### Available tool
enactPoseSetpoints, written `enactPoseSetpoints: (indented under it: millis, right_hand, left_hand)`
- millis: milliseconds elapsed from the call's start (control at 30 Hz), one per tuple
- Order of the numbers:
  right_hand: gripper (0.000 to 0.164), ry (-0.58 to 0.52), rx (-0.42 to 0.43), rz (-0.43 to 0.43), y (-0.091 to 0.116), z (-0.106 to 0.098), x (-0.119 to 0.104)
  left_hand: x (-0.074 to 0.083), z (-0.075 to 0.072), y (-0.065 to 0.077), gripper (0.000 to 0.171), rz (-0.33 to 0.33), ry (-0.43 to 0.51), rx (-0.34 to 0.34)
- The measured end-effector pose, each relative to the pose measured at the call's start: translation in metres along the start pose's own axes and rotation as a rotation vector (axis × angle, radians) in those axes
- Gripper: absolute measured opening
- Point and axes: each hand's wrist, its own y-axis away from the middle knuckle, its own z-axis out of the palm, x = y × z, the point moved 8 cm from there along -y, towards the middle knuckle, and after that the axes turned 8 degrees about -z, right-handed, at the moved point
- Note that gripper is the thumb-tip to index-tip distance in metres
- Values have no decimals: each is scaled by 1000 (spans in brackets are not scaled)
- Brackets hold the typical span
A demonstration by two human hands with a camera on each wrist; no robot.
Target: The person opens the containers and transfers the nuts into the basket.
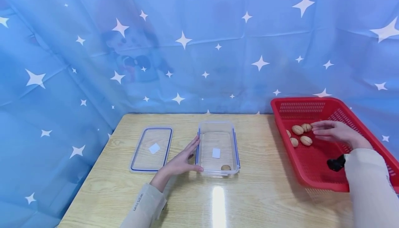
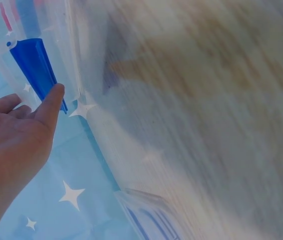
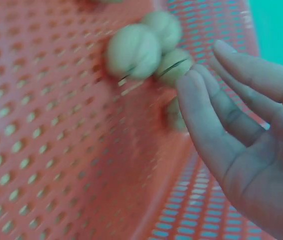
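Note:
A clear plastic food container with blue side latches stands at the middle of the table, one walnut inside near its front wall. My left hand rests against the container's left side, fingers extended and thumb at the front corner. In the left wrist view a fingertip lies at the blue latch. Over on the right, my right hand reaches into a red plastic basket. Its fingers are loosely bent beside several walnuts, and nothing shows between them in the right wrist view.
Left of the container lies its clear lid with a blue seal and a white label. A blue curtain with white stars hangs behind the wooden table. The basket's raised walls surround the walnuts.

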Motion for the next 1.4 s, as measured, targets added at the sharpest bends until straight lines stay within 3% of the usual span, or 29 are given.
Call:
enactPoseSetpoints:
  millis: [100,200,333,433,567,633,767,933,1100,1300,1400]
  right_hand:
    - [45,-144,25,-53,0,0,-14]
    - [42,-177,63,-93,2,0,-31]
    - [47,1,147,-128,8,0,-63]
    - [55,17,181,-151,10,7,-89]
    - [54,11,201,-192,11,22,-124]
    - [54,61,213,-193,11,33,-139]
    - [51,45,197,-217,4,65,-165]
    - [47,30,84,-290,-8,119,-190]
    - [44,-52,-81,-350,-28,178,-191]
    - [43,-121,-298,-322,-47,250,-180]
    - [43,-79,-386,-290,-51,279,-176]
  left_hand:
    - [-2,1,1,108,-13,-2,4]
    - [-2,2,1,109,-12,-4,3]
    - [-3,2,-1,110,-12,-19,-1]
    - [-3,1,-2,108,-16,-19,1]
    - [0,1,-2,106,-18,-5,1]
    - [1,2,-2,107,-17,-5,-3]
    - [1,2,-5,107,-21,-10,-5]
    - [3,1,-7,107,-25,-17,3]
    - [4,1,-7,105,-15,-15,0]
    - [3,2,-8,105,-30,-17,3]
    - [1,2,-9,105,-50,-16,9]
